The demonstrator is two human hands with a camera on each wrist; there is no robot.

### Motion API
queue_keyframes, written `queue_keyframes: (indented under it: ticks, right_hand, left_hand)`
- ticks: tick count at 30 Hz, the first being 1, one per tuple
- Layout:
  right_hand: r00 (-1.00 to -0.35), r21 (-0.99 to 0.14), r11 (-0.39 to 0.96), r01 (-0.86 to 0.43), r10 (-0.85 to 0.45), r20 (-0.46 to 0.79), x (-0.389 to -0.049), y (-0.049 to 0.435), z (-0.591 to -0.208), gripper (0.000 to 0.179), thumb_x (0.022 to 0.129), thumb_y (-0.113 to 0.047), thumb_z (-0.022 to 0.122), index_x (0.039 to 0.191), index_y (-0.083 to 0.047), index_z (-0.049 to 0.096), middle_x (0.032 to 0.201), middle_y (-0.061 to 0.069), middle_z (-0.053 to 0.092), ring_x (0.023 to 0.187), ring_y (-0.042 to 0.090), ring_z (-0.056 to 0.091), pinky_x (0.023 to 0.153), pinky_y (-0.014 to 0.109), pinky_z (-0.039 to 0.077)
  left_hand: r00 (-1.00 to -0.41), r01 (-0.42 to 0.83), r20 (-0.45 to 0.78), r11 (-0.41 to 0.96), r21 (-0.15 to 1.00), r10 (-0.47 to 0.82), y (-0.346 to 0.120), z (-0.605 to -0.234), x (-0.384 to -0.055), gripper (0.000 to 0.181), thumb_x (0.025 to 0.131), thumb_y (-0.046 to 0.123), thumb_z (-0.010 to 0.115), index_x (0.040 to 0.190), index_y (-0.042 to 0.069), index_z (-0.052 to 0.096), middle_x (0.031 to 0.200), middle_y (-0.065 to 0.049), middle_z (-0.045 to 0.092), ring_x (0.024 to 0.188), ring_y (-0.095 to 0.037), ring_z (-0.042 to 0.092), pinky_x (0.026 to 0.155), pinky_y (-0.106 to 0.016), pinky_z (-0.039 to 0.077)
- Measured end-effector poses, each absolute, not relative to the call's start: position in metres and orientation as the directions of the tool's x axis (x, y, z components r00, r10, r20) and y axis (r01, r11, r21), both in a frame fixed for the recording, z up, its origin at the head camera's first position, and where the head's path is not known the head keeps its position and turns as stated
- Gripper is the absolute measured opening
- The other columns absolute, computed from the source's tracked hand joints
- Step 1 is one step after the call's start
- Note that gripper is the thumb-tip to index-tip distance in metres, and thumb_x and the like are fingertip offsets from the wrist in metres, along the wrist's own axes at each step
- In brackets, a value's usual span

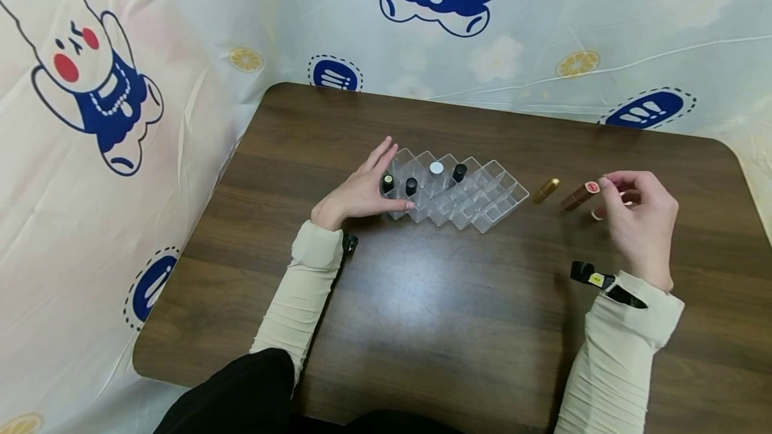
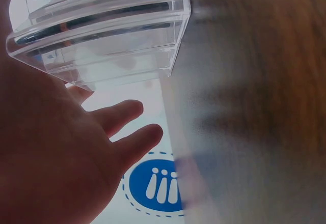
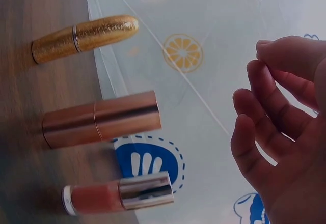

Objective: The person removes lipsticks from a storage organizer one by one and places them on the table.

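A clear plastic lipstick organizer with diamond-shaped slots stands on the table. My left hand is at its left end, with thumb along the near side and fingers spread, mostly straight, beyond the far corner. Several tubes stand in its left half, among them a white-capped one and a black-capped one. To the right stand a gold lipstick, a rose-gold lipstick and a pink lip gloss with a silver cap. My right hand hovers beside them, fingers loosely curled, holding nothing.
The brown wooden table has rounded corners. A printed cloth hangs behind it and along its left side. A black strap with a small device sits on the right wrist.
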State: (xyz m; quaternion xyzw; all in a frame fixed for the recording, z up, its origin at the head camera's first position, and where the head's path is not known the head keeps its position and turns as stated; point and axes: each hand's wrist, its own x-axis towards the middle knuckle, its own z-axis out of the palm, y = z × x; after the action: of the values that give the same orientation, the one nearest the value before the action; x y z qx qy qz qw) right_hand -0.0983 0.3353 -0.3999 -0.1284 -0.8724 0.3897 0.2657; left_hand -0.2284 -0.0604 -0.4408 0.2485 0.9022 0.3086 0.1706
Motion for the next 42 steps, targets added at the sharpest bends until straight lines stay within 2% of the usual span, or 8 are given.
queue_keyframes:
  ticks: [7,14,17,22,30,32,39,42]
  right_hand:
    - [-0.838,-0.726,0.686,-0.043,0.371,0.4,-0.101,0.329,-0.4,0.019,0.091,-0.019,0.065,0.097,-0.001,0.069,0.084,-0.027,0.054,0.072,-0.005,0.049,0.065,0.011,0.037]
    - [-0.857,-0.711,0.702,-0.035,0.346,0.383,-0.101,0.323,-0.399,0.021,0.093,-0.022,0.063,0.1,-0.003,0.069,0.088,-0.027,0.054,0.075,-0.005,0.048,0.067,0.012,0.037]
    - [-0.865,-0.704,0.708,-0.046,0.325,0.383,-0.102,0.32,-0.398,0.021,0.093,-0.022,0.063,0.101,-0.003,0.069,0.089,-0.027,0.054,0.075,-0.005,0.049,0.068,0.011,0.038]
    - [-0.868,-0.697,0.712,-0.081,0.293,0.401,-0.104,0.315,-0.397,0.02,0.093,-0.02,0.063,0.099,-0.002,0.07,0.088,-0.027,0.055,0.073,-0.004,0.049,0.067,0.009,0.039]
    - [-0.876,-0.694,0.714,-0.097,0.27,0.4,-0.104,0.308,-0.398,0.017,0.093,-0.016,0.063,0.099,-0.001,0.069,0.088,-0.026,0.054,0.076,-0.006,0.048,0.068,0.012,0.039]
    - [-0.878,-0.69,0.715,-0.108,0.256,0.404,-0.105,0.307,-0.399,0.016,0.092,-0.015,0.064,0.098,-0.001,0.07,0.088,-0.024,0.055,0.076,-0.006,0.049,0.068,0.011,0.039]
    - [-0.886,-0.676,0.722,-0.15,0.205,0.416,-0.11,0.299,-0.401,0.014,0.092,-0.011,0.063,0.097,0.0,0.07,0.089,0.002,0.063,0.073,-0.006,0.049,0.065,0.009,0.038]
    - [-0.893,-0.669,0.724,-0.167,0.177,0.414,-0.113,0.295,-0.402,0.014,0.092,-0.01,0.063,0.098,0.0,0.071,0.089,0.003,0.063,0.07,-0.004,0.05,0.065,0.008,0.038]
  left_hand:
    - [-0.818,0.343,-0.152,0.683,0.645,0.555,-0.061,-0.441,-0.229,0.115,0.073,0.066,0.071,0.157,0.028,0.002,0.16,0.02,-0.014,0.151,-0.021,0.008,0.116,-0.055,0.024]
    - [-0.815,0.346,-0.15,0.677,0.65,0.56,-0.061,-0.44,-0.228,0.115,0.074,0.063,0.072,0.157,0.022,0.004,0.163,0.011,-0.01,0.151,-0.022,0.01,0.115,-0.054,0.026]
    - [-0.815,0.344,-0.151,0.676,0.652,0.56,-0.061,-0.44,-0.228,0.114,0.075,0.063,0.072,0.157,0.02,0.005,0.163,0.01,-0.01,0.151,-0.022,0.01,0.115,-0.055,0.026]
    - [-0.816,0.34,-0.155,0.678,0.651,0.557,-0.062,-0.439,-0.227,0.114,0.075,0.064,0.071,0.157,0.021,0.005,0.162,0.015,-0.012,0.151,-0.022,0.009,0.115,-0.056,0.025]
    - [-0.813,0.338,-0.162,0.68,0.651,0.56,-0.062,-0.44,-0.227,0.114,0.074,0.066,0.07,0.157,0.025,0.003,0.162,0.015,-0.012,0.151,-0.023,0.01,0.115,-0.057,0.025]
    - [-0.812,0.338,-0.162,0.679,0.652,0.56,-0.062,-0.44,-0.227,0.114,0.074,0.066,0.07,0.157,0.025,0.003,0.162,0.015,-0.012,0.151,-0.023,0.01,0.115,-0.057,0.025]
    - [-0.811,0.341,-0.162,0.679,0.65,0.562,-0.062,-0.44,-0.227,0.114,0.075,0.065,0.07,0.157,0.025,0.002,0.162,0.014,-0.012,0.151,-0.023,0.01,0.115,-0.057,0.025]
    - [-0.812,0.338,-0.166,0.683,0.647,0.56,-0.062,-0.44,-0.227,0.114,0.075,0.065,0.07,0.157,0.027,0.001,0.162,0.014,-0.012,0.151,-0.022,0.011,0.115,-0.056,0.025]
